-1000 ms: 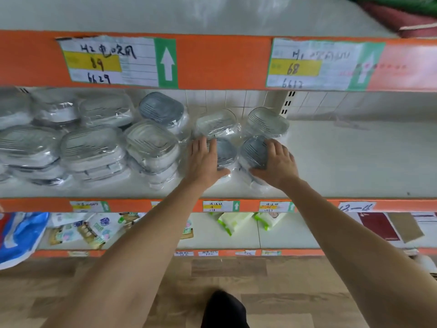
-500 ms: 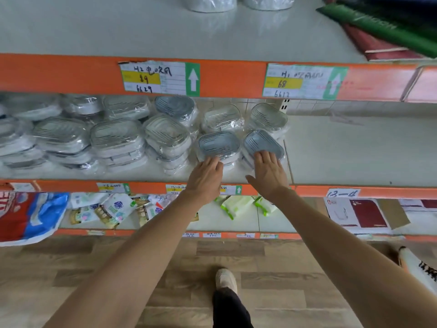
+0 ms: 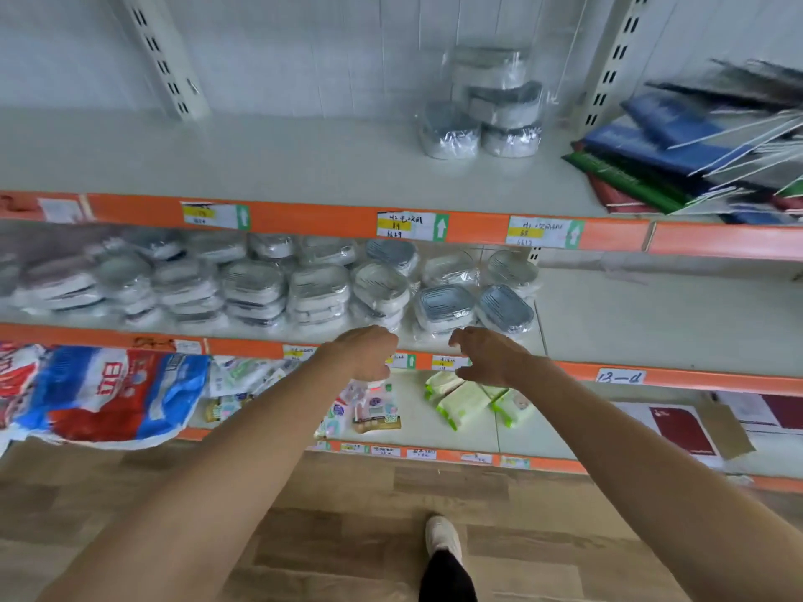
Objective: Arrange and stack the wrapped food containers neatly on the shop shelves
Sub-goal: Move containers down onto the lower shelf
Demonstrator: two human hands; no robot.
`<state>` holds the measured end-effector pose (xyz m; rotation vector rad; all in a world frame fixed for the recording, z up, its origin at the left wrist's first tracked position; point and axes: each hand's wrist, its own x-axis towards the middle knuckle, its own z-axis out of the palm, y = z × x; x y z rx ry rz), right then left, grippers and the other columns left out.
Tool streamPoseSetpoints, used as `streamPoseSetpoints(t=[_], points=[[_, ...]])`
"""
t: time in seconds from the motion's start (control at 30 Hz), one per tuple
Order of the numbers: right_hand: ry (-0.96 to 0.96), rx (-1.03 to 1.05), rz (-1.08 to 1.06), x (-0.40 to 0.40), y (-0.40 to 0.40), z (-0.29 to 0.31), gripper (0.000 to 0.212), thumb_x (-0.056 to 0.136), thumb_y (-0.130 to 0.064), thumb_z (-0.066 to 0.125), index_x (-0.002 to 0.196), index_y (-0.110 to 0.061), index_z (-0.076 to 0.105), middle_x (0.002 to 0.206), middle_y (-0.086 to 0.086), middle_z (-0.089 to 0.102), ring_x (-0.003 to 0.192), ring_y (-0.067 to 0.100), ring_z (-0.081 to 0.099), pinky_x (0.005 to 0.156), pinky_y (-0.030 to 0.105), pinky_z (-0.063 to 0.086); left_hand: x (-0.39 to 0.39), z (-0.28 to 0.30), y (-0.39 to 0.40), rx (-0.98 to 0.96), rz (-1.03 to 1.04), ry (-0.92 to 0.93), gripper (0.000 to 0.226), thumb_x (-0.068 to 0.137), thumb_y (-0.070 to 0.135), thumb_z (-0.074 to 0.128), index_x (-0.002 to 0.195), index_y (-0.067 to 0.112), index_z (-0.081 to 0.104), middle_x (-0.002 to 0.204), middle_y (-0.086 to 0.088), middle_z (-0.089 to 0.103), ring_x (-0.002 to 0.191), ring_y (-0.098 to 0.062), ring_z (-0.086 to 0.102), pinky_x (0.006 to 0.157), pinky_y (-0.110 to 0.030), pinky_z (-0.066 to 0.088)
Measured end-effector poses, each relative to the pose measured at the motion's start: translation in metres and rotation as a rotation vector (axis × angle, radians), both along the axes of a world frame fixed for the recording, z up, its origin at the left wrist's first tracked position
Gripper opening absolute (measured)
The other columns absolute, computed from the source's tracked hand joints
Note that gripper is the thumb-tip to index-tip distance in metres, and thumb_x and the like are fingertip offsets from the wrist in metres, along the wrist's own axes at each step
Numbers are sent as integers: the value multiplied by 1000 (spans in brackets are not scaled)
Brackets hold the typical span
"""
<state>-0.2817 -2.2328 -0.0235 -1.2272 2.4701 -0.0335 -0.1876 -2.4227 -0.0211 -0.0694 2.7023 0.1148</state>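
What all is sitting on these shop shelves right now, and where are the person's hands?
Plastic-wrapped grey-and-white food containers: many, stacked in rows, middle shelf.
Two front grey-lidded wrapped containers: at the row's right end, just beyond the hands.
Wrapped containers on top shelf: a small stack, exact count unclear.
Blue, green and red flat folders: a leaning pile, top shelf right.
Red, white and blue plastic bag: one, lower shelf left.
Green-and-white soft packets: several, lower shelf centre.
Orange shelf edges with paper price labels: several.
Left hand: empty, fingers loosely curled, before the middle shelf.
Right hand: likewise.
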Motion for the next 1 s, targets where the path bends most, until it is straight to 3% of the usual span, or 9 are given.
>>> streamPoseSetpoints(t=[0.1, 0.37, 0.5, 0.7, 0.83, 1.0], points=[[65, 4, 31, 5, -5, 42, 48, 90, -23, 57, 134, -11, 43, 131, 10, 49, 121, 24, 49, 98, 35, 40, 2, 49, -9, 9, 21, 77, 35, 90, 20, 57, 123, 8, 55, 129, -12, 52, 116, -29, 52, 92, -33, 46], [211, -158, 27, -25, -15, 130, 44, 88, -19, 59, 130, -13, 48, 126, 6, 54, 115, 23, 52, 89, 29, 40, -25, 137, -29, 32, 83, 408, 19, 88, 14, 55, 104, 9, 64, 112, -10, 63, 102, -27, 59, 86, -34, 48], [256, -160, 19, -71, -27, 153, 45, 89, -22, 58, 132, -13, 46, 125, 8, 52, 114, 24, 52, 92, 31, 41, -60, 157, -42, 61, 93, 444, 24, 88, 16, 57, 111, 9, 63, 117, -9, 61, 106, -24, 57, 90, -32, 46], [333, -220, 0, -147, -50, 186, 52, 93, -32, 55, 138, -11, 41, 138, 10, 44, 128, 25, 40, 103, 34, 35, -121, 186, -63, 82, 151, 508, 32, 92, 18, 54, 122, 6, 57, 121, -11, 58, 111, -25, 54, 94, -31, 43], [399, -315, -59, -189, -67, 200, 53, 92, -34, 54, 136, -8, 40, 137, 12, 41, 128, 29, 35, 102, 39, 35, -162, 189, -67, 135, 194, 614, 30, 91, 17, 55, 117, 2, 59, 116, -14, 59, 108, -27, 55, 90, -29, 42], [477, -363, -138, -226, -83, 204, 61, 91, -39, 55, 140, -10, 33, 142, 8, 33, 131, 26, 29, 107, 40, 29, -214, 171, -67, 117, 156, 579, 31, 92, 24, 56, 113, 3, 59, 117, -14, 54, 113, -29, 52, 92, -31, 41]])
